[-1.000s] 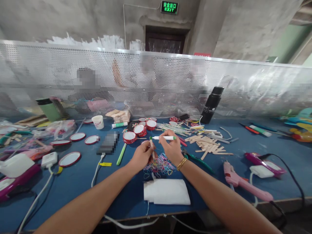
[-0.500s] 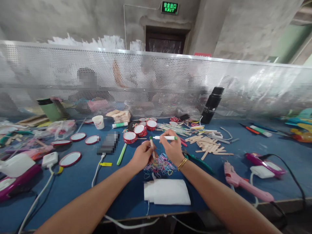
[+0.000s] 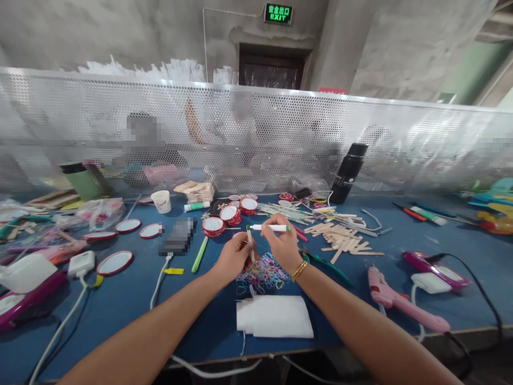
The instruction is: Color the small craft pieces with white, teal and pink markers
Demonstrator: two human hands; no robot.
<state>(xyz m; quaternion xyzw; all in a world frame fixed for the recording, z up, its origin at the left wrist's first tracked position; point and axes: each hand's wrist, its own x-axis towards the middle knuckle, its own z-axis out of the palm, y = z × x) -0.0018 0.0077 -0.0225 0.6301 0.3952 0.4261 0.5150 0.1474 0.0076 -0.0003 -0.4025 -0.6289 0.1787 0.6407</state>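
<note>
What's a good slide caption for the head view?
The right hand holds a white marker at the green end of a wooden stick in the left hand, near colorful loops.

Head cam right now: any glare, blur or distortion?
Head view: whitish glare hazes the perforated screen; apparent wide-angle stretch, black bottle leaning outward; pixelated blocks over the dark device; left hand, right hand and white marker fairly clear.

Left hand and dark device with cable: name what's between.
In the head view, a slim green object lies between the left hand and the dark device.
</note>
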